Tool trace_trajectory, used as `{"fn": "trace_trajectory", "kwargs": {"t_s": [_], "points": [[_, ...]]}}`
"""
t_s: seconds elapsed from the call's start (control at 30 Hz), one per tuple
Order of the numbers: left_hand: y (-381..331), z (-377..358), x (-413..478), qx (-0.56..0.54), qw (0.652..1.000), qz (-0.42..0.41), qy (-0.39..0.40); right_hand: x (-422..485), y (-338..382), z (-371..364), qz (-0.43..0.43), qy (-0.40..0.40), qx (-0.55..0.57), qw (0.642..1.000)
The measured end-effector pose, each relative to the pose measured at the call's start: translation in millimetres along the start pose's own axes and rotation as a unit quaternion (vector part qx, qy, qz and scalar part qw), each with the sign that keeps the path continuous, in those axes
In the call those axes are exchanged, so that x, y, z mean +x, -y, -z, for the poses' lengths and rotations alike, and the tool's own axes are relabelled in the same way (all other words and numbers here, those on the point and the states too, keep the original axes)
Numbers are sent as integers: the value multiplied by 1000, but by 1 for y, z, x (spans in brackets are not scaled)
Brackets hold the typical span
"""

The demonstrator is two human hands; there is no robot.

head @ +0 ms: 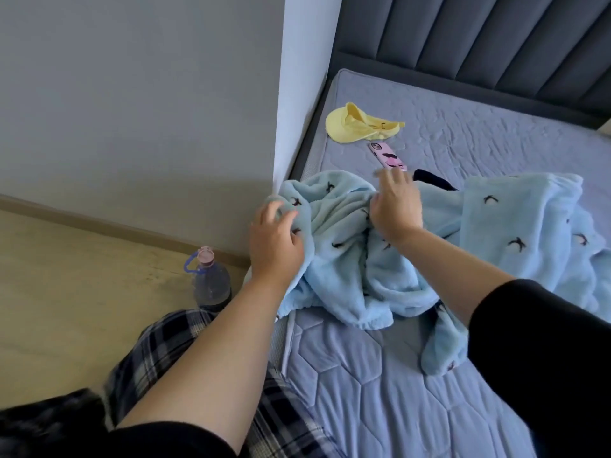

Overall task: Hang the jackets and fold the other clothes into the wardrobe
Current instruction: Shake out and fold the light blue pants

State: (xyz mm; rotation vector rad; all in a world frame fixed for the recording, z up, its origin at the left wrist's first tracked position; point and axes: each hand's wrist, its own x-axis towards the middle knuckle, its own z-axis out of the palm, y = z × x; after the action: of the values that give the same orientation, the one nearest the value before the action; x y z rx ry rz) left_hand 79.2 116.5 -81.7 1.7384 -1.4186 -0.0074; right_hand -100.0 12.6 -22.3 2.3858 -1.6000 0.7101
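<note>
The folding has hardly begun, judging by how things lie: the light blue fleece garment (413, 246) sprawls crumpled across the mattress (380, 385), bunched into soft ridges near the left edge and spreading flatter toward the right edge, with no neat crease or squared stack anywhere in sight. No wardrobe, hanger or finished pile shows from this view, so nearly everything appears left to do, both the folding of this piece and the carrying of it away. Whether the fleece is one garment or a matching set cannot be told, though elastic-looking cuffs hang toward the near edge. The left hand (276, 239) sits at the left edge of the mattress, right on the bunched end of the fleece, its fingers curled down into the pile as if gathering a handful. The right hand (395, 206) lies farther in, over the middle of the crumpled part; its fingertips are blurred, and it seems to press or pull at a fold, but a firm grip cannot be confirmed. The garment thus runs under both hands and trails off to the right, well beyond either. Past it, toward the headboard (479, 38), a pink phone (388, 157) lies just beyond the right hand, and a yellow cap (357, 125) rests farther on. A water bottle (210, 282) stands on the floor (66, 292) beside the bed's left edge.
</note>
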Motion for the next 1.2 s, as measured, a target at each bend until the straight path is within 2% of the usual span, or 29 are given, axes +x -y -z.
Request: {"fn": "trace_trajectory", "kwargs": {"t_s": [0.03, 0.1, 0.17, 0.23, 0.3, 0.37, 0.4, 0.43, 0.5, 0.53, 0.57, 0.63, 0.7, 0.73, 0.77, 0.8, 0.83, 0.9, 0.93, 0.97, 1.03, 1.1, 1.17, 1.2], "points": [[4, -3, 0, 14, 999, 13, 49, -10, 6, -3, 60, 28, 30, 997], [12, -12, -3, 55, 977, 84, 191, -42, 18, -13, 152, 184, 35, 970], [18, -21, -6, 99, 944, 124, 289, -80, 22, -27, 219, 332, -63, 915], [20, -26, -9, 107, 931, 116, 331, -110, 16, -39, 247, 410, -164, 862], [21, -28, -11, 80, 921, 112, 363, -127, 10, -52, 244, 435, -201, 843], [21, -27, -11, 54, 914, 115, 385, -123, 12, -57, 224, 398, -173, 872], [20, -25, -12, 45, 912, 116, 392, -116, 13, -56, 187, 380, -120, 898], [19, -24, -12, 30, 908, 114, 403, -106, 14, -52, 122, 375, -47, 918], [13, -21, -12, -13, 898, 94, 429, -84, 14, -39, -46, 375, 136, 916], [10, -20, -13, -31, 898, 78, 432, -73, 12, -31, -142, 352, 249, 891], [7, -20, -14, -42, 901, 69, 426, -64, 10, -24, -232, 322, 357, 846], [3, -19, -16, -49, 915, 64, 395, -55, 7, -14, -353, 303, 516, 720], [1, -21, -17, -32, 933, 54, 355, -51, 5, -4, -399, 336, 593, 614], [1, -21, -17, -14, 940, 43, 337, -51, 4, -1, -400, 345, 622, 578], [-1, -21, -18, -3, 948, 27, 317, -50, 3, 1, -399, 350, 639, 556], [-1, -22, -18, -11, 957, 10, 289, -47, 4, 2, -396, 350, 631, 568], [0, -22, -18, -39, 967, 1, 252, -45, 5, 3, -382, 345, 583, 629], [1, -20, -17, -87, 972, 27, 215, -46, 6, 1, -294, 299, 362, 833], [2, -18, -18, -91, 969, 43, 228, -49, 5, -4, -229, 235, 264, 907], [2, -17, -19, -87, 963, 50, 251, -52, 5, -7, -176, 176, 221, 943], [0, -16, -19, -85, 955, 63, 277, -63, 7, -5, -54, 67, 224, 971], [-2, -16, -17, -75, 954, 90, 275, -74, 11, -6, 125, 1, 190, 974], [-1, -16, -15, -61, 957, 100, 264, -84, 13, -11, 271, -5, 118, 955], [-1, -16, -15, -65, 959, 97, 258, -87, 13, -14, 291, 14, 81, 953]]}}
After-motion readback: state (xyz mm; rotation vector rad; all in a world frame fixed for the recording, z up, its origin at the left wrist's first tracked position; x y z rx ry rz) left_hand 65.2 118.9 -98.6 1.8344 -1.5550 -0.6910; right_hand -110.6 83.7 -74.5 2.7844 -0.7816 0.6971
